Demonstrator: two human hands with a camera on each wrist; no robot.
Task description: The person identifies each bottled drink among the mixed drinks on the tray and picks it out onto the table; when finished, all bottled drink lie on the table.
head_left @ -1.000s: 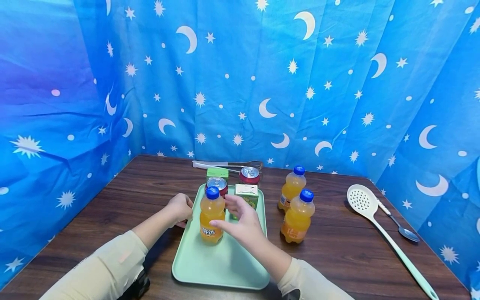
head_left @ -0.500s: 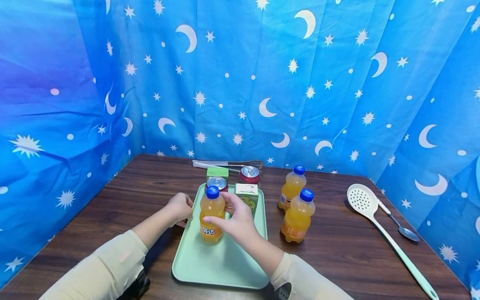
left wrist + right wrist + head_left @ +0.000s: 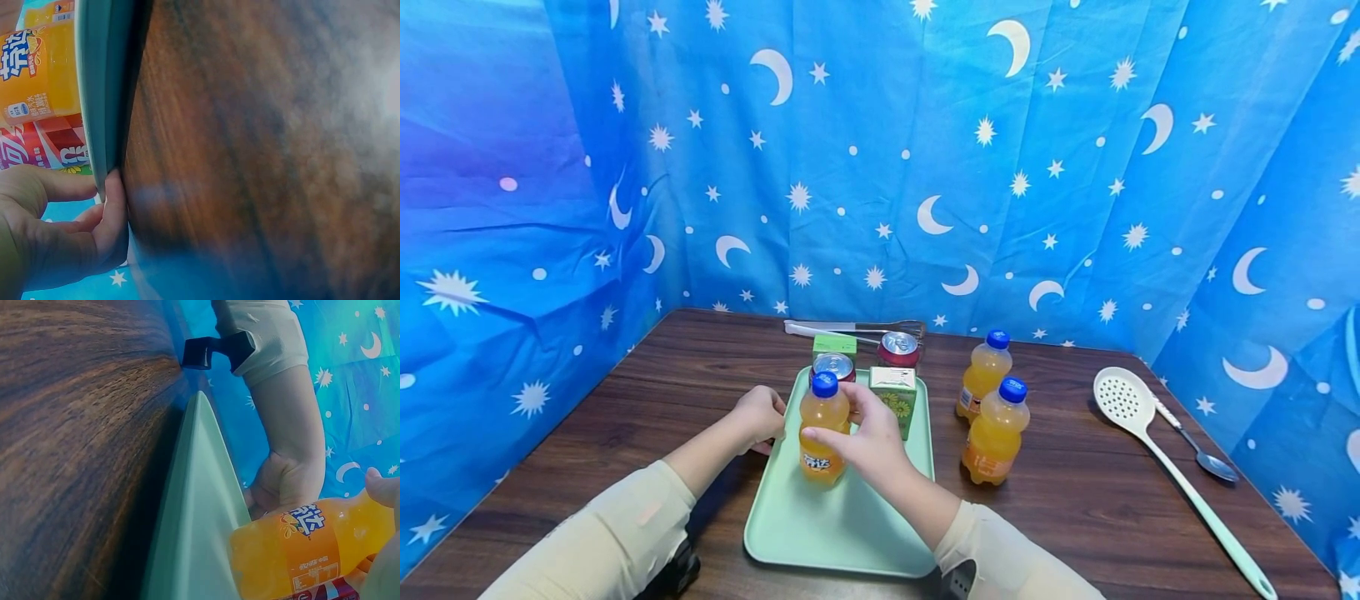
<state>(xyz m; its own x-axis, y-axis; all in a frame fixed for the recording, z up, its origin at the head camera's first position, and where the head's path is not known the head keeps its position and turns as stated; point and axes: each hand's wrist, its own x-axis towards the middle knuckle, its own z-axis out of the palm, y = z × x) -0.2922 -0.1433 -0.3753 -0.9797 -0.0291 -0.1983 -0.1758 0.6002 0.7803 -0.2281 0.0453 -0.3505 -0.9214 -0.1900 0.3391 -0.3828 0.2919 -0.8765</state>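
Note:
On the light green tray (image 3: 850, 533) stands an upright bottle of orange soda (image 3: 820, 460) with a blue cap. My right hand (image 3: 877, 437) holds this bottle from the right, thumb in front and fingers behind it. At the tray's left rim is my left hand (image 3: 762, 417); the left wrist view shows its thumb and fingers (image 3: 112, 215) pinching that rim. Behind the bottle are a red soda can (image 3: 833, 367), partly hidden, and a green drink carton (image 3: 892, 400). Another green carton (image 3: 835, 344) and a second red can (image 3: 899, 350) stand farther back.
Two more orange soda bottles (image 3: 995, 437) stand on the wooden table right of the tray. Farther right lie a slotted skimmer (image 3: 1126, 402) with a long handle and a metal spoon (image 3: 1216, 467). Utensils, including a whisk (image 3: 906, 327), lie behind the cans. A blue curtain (image 3: 880, 167) encloses the table.
My right hand has moved slightly left and closed in on the bottle, its thumb now across the front. The bottle, the tray and my left hand look unmoved.

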